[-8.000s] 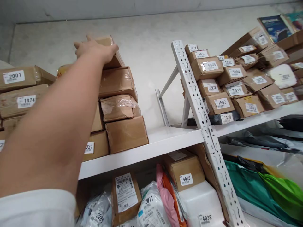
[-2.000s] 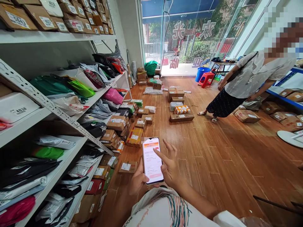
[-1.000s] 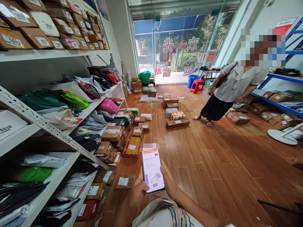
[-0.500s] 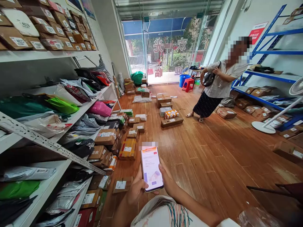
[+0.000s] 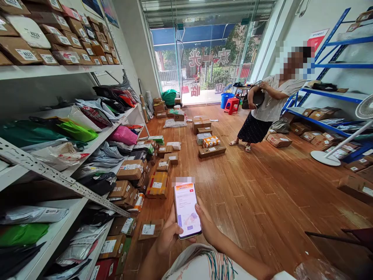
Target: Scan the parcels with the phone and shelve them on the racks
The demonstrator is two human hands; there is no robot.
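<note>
A smartphone (image 5: 186, 210) with a lit screen showing an orange banner is held upright in front of my chest. My left hand (image 5: 168, 236) grips its lower left edge, thumb on the side of the screen. My right hand (image 5: 207, 224) cups its right edge, fingers curled behind it. Under my forearms a white parcel bag (image 5: 201, 266) with coloured stripes rests against my body.
White shelving (image 5: 58, 70) full of numbered boxes and poly bags runs along the left. Parcels (image 5: 159, 182) are scattered on the wooden floor. Another person (image 5: 266, 111) stands near blue shelves (image 5: 326, 93) at the right. A fan's base (image 5: 322, 157) stands there. A glass door is at the far end.
Eight seconds ago my left hand reached to a box on the top shelf. Since then I turned to the room and took the phone in both hands; the other person straightened up.
</note>
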